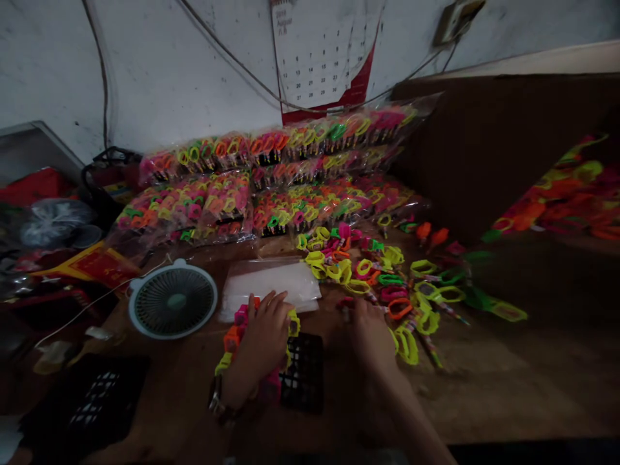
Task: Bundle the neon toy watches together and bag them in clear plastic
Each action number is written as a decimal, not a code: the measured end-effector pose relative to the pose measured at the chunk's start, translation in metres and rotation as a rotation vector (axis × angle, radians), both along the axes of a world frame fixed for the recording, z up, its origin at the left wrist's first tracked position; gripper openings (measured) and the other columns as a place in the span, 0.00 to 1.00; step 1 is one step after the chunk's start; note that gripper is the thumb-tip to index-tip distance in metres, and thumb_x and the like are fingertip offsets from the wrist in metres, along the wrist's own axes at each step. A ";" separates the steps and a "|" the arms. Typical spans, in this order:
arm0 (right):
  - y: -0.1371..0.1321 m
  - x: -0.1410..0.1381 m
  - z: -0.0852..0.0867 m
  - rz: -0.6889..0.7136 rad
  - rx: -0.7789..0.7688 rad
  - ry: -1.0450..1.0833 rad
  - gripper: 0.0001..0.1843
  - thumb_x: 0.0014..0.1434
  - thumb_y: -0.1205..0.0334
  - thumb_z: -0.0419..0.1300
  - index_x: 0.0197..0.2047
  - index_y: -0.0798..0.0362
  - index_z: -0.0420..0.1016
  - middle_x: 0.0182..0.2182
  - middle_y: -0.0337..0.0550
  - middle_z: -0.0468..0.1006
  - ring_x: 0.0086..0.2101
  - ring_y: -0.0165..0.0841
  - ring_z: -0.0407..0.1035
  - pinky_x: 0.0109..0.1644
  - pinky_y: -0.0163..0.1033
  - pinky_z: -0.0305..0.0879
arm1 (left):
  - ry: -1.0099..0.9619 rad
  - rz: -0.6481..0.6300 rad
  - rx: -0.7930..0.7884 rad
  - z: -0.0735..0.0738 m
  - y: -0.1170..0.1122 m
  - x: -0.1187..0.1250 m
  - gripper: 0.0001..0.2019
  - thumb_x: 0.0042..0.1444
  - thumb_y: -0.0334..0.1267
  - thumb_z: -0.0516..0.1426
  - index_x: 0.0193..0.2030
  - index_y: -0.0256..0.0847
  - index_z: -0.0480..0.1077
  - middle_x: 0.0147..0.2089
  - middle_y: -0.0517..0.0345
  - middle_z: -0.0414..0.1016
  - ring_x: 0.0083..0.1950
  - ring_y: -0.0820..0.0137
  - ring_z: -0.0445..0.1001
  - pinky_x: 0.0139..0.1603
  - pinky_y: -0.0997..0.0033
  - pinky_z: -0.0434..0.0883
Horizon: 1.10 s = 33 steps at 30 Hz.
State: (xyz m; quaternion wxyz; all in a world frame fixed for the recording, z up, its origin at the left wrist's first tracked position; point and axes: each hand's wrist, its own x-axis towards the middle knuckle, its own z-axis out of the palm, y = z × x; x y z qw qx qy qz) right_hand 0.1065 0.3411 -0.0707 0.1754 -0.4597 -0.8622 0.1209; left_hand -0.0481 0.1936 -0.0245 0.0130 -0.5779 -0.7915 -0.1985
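Observation:
My left hand [265, 332] lies with fingers stretched over neon plastic loops [233, 337] shaped like toy watches. They are set in and beside a black slotted tray [303, 381], partly hidden under my palm. To the right, my right hand [371, 332] is closed at the fingertips on a dark pink loop [345, 302], which is blurred. Right beside that hand spreads a loose pile of yellow, green, orange and pink loops [398, 309], several with striped stems. Just beyond my left hand lies a stack of clear plastic bags [268, 284].
Clear bags packed with loops [314, 203] are stacked along the wall. A round fan [173, 300] sits left of the bag stack. Another black slotted tray [92, 397] is at front left. A brown cardboard box [445, 148] stands on the right, with more loops [557, 200] beside it.

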 end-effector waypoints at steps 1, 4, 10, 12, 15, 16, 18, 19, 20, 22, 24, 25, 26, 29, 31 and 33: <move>0.002 0.005 0.002 -0.053 0.089 -0.115 0.10 0.53 0.76 0.52 0.37 0.59 0.71 0.34 0.58 0.75 0.38 0.45 0.69 0.36 0.41 0.62 | -0.028 0.007 0.030 0.000 0.000 -0.001 0.13 0.61 0.32 0.46 0.48 0.46 0.67 0.60 0.56 0.67 0.65 0.59 0.59 0.65 0.34 0.45; 0.005 0.012 0.001 -0.101 0.237 -0.279 0.13 0.56 0.78 0.48 0.36 0.60 0.72 0.32 0.60 0.75 0.37 0.47 0.69 0.34 0.42 0.61 | -0.209 0.089 0.220 0.003 -0.005 -0.008 0.14 0.61 0.32 0.44 0.50 0.45 0.66 0.58 0.54 0.69 0.61 0.63 0.65 0.64 0.41 0.54; 0.020 0.019 -0.010 0.020 0.142 0.017 0.14 0.56 0.74 0.48 0.45 0.61 0.68 0.34 0.56 0.76 0.37 0.44 0.69 0.39 0.43 0.63 | -0.426 0.268 0.412 0.020 -0.031 -0.016 0.13 0.61 0.36 0.46 0.48 0.45 0.68 0.48 0.53 0.74 0.51 0.66 0.73 0.52 0.60 0.71; 0.021 0.018 -0.009 0.071 0.017 0.300 0.19 0.56 0.67 0.51 0.52 0.60 0.63 0.36 0.52 0.76 0.36 0.41 0.69 0.39 0.43 0.65 | -0.346 0.216 0.390 0.020 -0.038 -0.015 0.14 0.61 0.36 0.45 0.47 0.44 0.69 0.49 0.53 0.74 0.51 0.66 0.73 0.53 0.59 0.71; 0.005 0.010 -0.008 0.162 -0.291 0.611 0.22 0.52 0.59 0.57 0.50 0.56 0.67 0.34 0.46 0.76 0.31 0.37 0.69 0.35 0.40 0.66 | -0.162 0.086 0.317 0.015 -0.042 -0.012 0.14 0.61 0.32 0.45 0.48 0.44 0.68 0.52 0.53 0.73 0.56 0.65 0.69 0.59 0.53 0.65; -0.004 0.005 -0.009 0.203 -0.428 0.674 0.19 0.51 0.57 0.58 0.46 0.55 0.70 0.32 0.44 0.76 0.30 0.37 0.69 0.35 0.40 0.66 | -0.115 0.053 0.291 0.012 -0.043 -0.011 0.15 0.60 0.31 0.45 0.49 0.44 0.68 0.52 0.54 0.73 0.57 0.65 0.68 0.61 0.52 0.63; -0.028 -0.004 -0.014 0.270 -0.709 0.792 0.16 0.51 0.55 0.59 0.41 0.54 0.73 0.32 0.44 0.78 0.32 0.38 0.71 0.37 0.41 0.68 | -0.064 0.007 0.255 0.008 -0.044 -0.009 0.16 0.60 0.29 0.45 0.50 0.44 0.67 0.53 0.54 0.73 0.58 0.66 0.67 0.62 0.51 0.61; -0.040 -0.009 -0.017 0.276 -0.827 0.847 0.16 0.52 0.54 0.58 0.42 0.54 0.73 0.33 0.45 0.79 0.34 0.39 0.72 0.38 0.42 0.69 | -0.049 -0.012 0.247 0.007 -0.045 -0.008 0.16 0.59 0.29 0.45 0.51 0.43 0.66 0.53 0.54 0.73 0.58 0.66 0.67 0.63 0.51 0.61; -0.052 -0.013 -0.021 0.266 -0.919 0.892 0.17 0.54 0.53 0.58 0.43 0.54 0.72 0.34 0.45 0.79 0.35 0.39 0.72 0.40 0.43 0.70 | -0.034 -0.033 0.240 0.006 -0.046 -0.007 0.17 0.59 0.28 0.45 0.51 0.43 0.66 0.53 0.54 0.72 0.58 0.66 0.67 0.63 0.51 0.61; -0.074 -0.018 -0.029 0.240 -1.014 0.932 0.18 0.56 0.52 0.57 0.45 0.54 0.72 0.38 0.48 0.80 0.37 0.40 0.73 0.42 0.44 0.71 | 0.001 -0.081 0.209 0.005 -0.049 -0.004 0.18 0.58 0.27 0.46 0.53 0.44 0.65 0.54 0.54 0.72 0.59 0.66 0.66 0.64 0.50 0.60; -0.088 -0.020 -0.033 0.240 -1.019 0.942 0.17 0.56 0.52 0.58 0.44 0.55 0.73 0.40 0.49 0.80 0.39 0.41 0.74 0.44 0.46 0.71 | 0.040 -0.122 0.165 0.005 -0.052 0.002 0.19 0.57 0.27 0.47 0.54 0.44 0.64 0.56 0.55 0.71 0.61 0.65 0.64 0.65 0.49 0.58; -0.093 -0.021 -0.034 0.248 -1.001 0.950 0.18 0.55 0.52 0.59 0.44 0.55 0.73 0.40 0.49 0.80 0.41 0.42 0.74 0.46 0.46 0.71 | 0.057 -0.131 0.151 0.005 -0.053 0.005 0.20 0.57 0.27 0.48 0.55 0.45 0.64 0.56 0.55 0.71 0.61 0.64 0.63 0.65 0.48 0.57; -0.097 -0.022 -0.035 0.253 -0.974 0.955 0.18 0.54 0.53 0.59 0.44 0.55 0.73 0.41 0.49 0.80 0.41 0.43 0.74 0.46 0.46 0.70 | 0.070 -0.132 0.144 0.004 -0.054 0.007 0.21 0.56 0.27 0.48 0.55 0.45 0.64 0.57 0.55 0.70 0.62 0.64 0.63 0.66 0.48 0.56; -0.103 -0.026 -0.035 0.234 -0.849 0.926 0.19 0.52 0.56 0.60 0.47 0.55 0.73 0.41 0.48 0.81 0.41 0.43 0.75 0.45 0.45 0.71 | 0.090 -0.114 0.154 0.001 -0.055 0.013 0.22 0.56 0.27 0.48 0.56 0.46 0.64 0.57 0.54 0.70 0.62 0.63 0.63 0.66 0.48 0.56; -0.106 -0.029 -0.036 0.222 -0.759 0.862 0.18 0.51 0.59 0.59 0.46 0.54 0.74 0.39 0.47 0.81 0.38 0.42 0.76 0.42 0.43 0.72 | 0.099 -0.109 0.187 -0.003 -0.054 0.015 0.20 0.56 0.27 0.49 0.54 0.45 0.66 0.57 0.53 0.70 0.61 0.62 0.64 0.64 0.49 0.58; -0.109 -0.032 -0.038 0.231 -0.677 0.803 0.17 0.49 0.63 0.57 0.44 0.53 0.74 0.37 0.45 0.82 0.37 0.42 0.76 0.40 0.41 0.72 | 0.100 -0.089 0.231 -0.008 -0.053 0.016 0.17 0.56 0.28 0.48 0.51 0.44 0.67 0.56 0.53 0.71 0.61 0.62 0.64 0.63 0.50 0.60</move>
